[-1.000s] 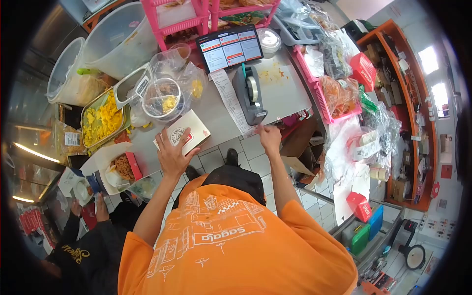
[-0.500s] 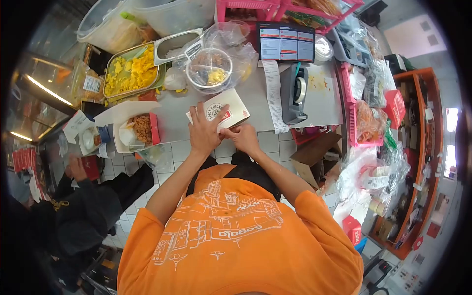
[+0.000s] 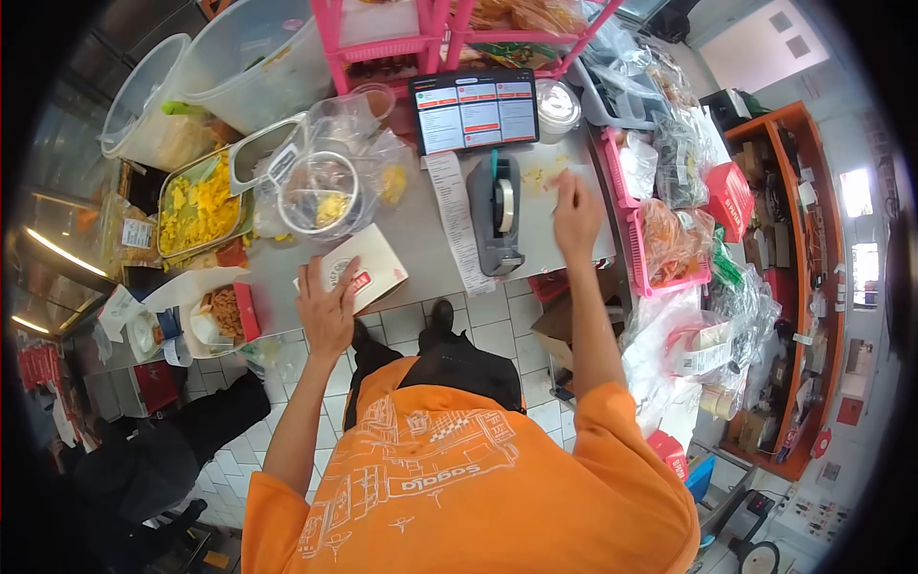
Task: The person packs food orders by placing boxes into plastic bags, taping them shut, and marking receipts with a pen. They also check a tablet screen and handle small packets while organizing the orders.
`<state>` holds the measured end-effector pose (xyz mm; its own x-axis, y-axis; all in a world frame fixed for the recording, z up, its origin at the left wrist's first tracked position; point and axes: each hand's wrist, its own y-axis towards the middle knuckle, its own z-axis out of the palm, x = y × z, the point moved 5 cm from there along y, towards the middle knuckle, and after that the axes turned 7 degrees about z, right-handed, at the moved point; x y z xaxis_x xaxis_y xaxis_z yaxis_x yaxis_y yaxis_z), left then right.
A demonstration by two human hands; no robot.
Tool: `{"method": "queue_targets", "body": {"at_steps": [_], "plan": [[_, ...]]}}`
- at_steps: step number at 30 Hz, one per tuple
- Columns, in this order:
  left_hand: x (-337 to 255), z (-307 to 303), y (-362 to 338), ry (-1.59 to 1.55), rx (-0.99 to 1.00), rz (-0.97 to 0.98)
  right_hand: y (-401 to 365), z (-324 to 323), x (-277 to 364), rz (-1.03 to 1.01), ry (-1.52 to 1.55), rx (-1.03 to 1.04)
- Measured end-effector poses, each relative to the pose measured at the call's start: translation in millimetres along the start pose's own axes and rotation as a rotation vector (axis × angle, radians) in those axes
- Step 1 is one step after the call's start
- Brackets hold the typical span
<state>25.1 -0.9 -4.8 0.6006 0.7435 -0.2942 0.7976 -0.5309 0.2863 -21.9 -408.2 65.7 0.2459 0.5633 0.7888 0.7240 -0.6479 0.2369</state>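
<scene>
My left hand (image 3: 327,308) lies flat on a closed white food box (image 3: 361,269) printed with a red logo, at the counter's front edge. Stretched out over the counter's right part, my right hand (image 3: 577,205) has its fingers spread above a pale sheet (image 3: 543,172) and holds nothing I can see. Between the two hands stands a grey tape dispenser (image 3: 501,213), with a long paper receipt (image 3: 455,222) beside it.
A tablet (image 3: 474,108) leans at the back. A clear bowl in plastic (image 3: 319,194), a tray of yellow food (image 3: 198,207) and an open box of fried food (image 3: 223,311) stand on the left. Pink baskets (image 3: 660,220) line the right. Another person (image 3: 143,469) in black is lower left.
My right hand has left the white box and swung right, past the tape dispenser, over the pale sheet. The left hand has stayed on the box.
</scene>
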Motion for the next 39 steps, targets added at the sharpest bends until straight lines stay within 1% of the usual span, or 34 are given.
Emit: {"method": "queue_targets", "body": {"at_steps": [1,2,3,4,5,7,8,11,15,17,19,21,25,28,30,31,33,34,35,37,38,39], "plan": [[1.1,2.3,0.1,0.001,0.002,0.000,26.4,-3.0,-21.2,-0.071,-0.064,-0.084],[0.3,2.1,1.0,0.003,-0.016,0.013,42.0,8.6,-50.8,-0.071,-0.064,-0.082],[-1.8,0.8,2.2,0.007,-0.034,0.028,51.1,29.8,-84.3,-0.151,-0.173,-0.006],[-5.0,-1.6,4.1,0.006,-0.008,0.016,57.7,47.8,-110.4,-0.230,-0.282,0.070],[-6.7,-2.6,5.9,0.010,-0.004,0.015,63.3,58.2,-129.2,-0.226,-0.278,0.072],[-9.1,-4.0,6.0,0.002,-0.002,0.025,61.7,77.9,-130.9,-0.267,-0.423,0.137],[-10.3,-3.3,5.7,0.007,0.004,0.020,61.9,79.6,-135.0,-0.213,-0.353,0.193],[-10.1,-3.5,6.3,0.017,-0.015,0.012,64.1,87.3,-142.9,-0.192,-0.398,0.185],[-8.7,-2.8,7.3,0.016,-0.008,0.006,64.6,82.8,-126.3,-0.201,-0.364,0.214],[-8.2,-4.1,7.7,0.010,0.002,-0.003,65.7,81.2,-120.2,-0.120,-0.411,0.268],[-9.8,-5.0,9.8,-0.021,0.001,0.005,66.2,84.0,-123.4,-0.138,-0.394,0.253],[-10.7,-5.1,10.8,-0.017,0.000,0.009,68.1,84.8,-125.8,-0.204,-0.434,0.213],[-11.9,-6.4,11.8,-0.028,0.015,0.000,72.3,89.0,-130.3,-0.174,-0.421,0.231],[-11.5,-7.4,12.0,-0.013,-0.018,0.013,74.7,88.9,-124.5,-0.189,-0.489,0.228],[-11.3,-7.2,12.8,-0.019,-0.021,0.007,77.5,87.6,-122.7,-0.065,-0.555,0.295],[-10.6,-8.6,12.3,-0.026,-0.019,0.006,76.2,86.5,-115.4,-0.075,-0.548,0.301],[-11.1,-11.2,12.4,-0.010,-0.019,-0.008,77.5,70.2,-86.1,-0.247,-0.453,0.024],[-11.9,-11.2,11.8,-0.007,-0.014,-0.010,80.4,66.2,-70.2,-0.352,-0.396,0.017],[-10.9,-11.0,10.5,-0.006,-0.018,-0.017,88.3,68.6,-67.7,-0.359,-0.394,0.021],[-9.4,-8.8,10.4,-0.026,-0.023,-0.005,113.7,79.7,-62.5,-0.458,-0.486,-0.009],[-10.2,-8.2,10.2,-0.028,-0.025,0.002,124.0,89.6,-67.9,-0.432,-0.552,0.020],[-10.4,-8.2,9.9,-0.021,-0.015,-0.010,127.2,92.4,-71.8,-0.427,-0.554,0.009]]}}
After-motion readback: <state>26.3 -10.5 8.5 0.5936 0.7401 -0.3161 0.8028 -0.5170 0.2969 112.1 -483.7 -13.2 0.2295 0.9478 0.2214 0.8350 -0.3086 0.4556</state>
